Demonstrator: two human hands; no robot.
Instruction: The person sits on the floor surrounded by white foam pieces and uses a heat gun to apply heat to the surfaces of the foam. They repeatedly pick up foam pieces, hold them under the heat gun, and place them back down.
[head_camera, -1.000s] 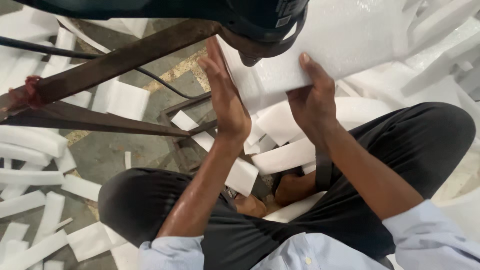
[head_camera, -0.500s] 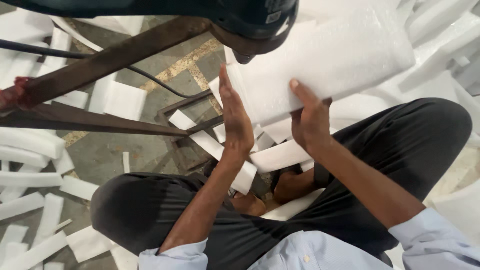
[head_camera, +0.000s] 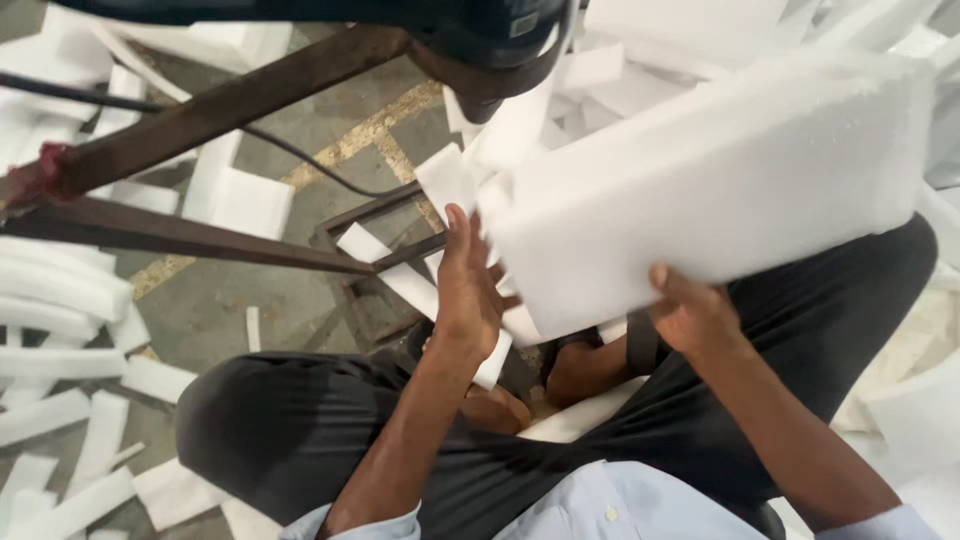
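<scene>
A seated person holds a thick white foam slab (head_camera: 720, 180) above their lap, just below a dark machine head (head_camera: 490, 45). The right hand (head_camera: 690, 315) grips the slab's near edge, fingers curled beneath to bear it. The left hand (head_camera: 468, 290), fingers straight and open, presses flat against the slab's end, seemingly steadying it. Foam offcuts (head_camera: 60, 290) litter the floor left of the slab.

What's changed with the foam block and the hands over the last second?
The white foam block has swung out from under the dark machine head toward the right. The right hand still grips its lower edge; the left hand stays flat against its end. The person remains seated.
</scene>
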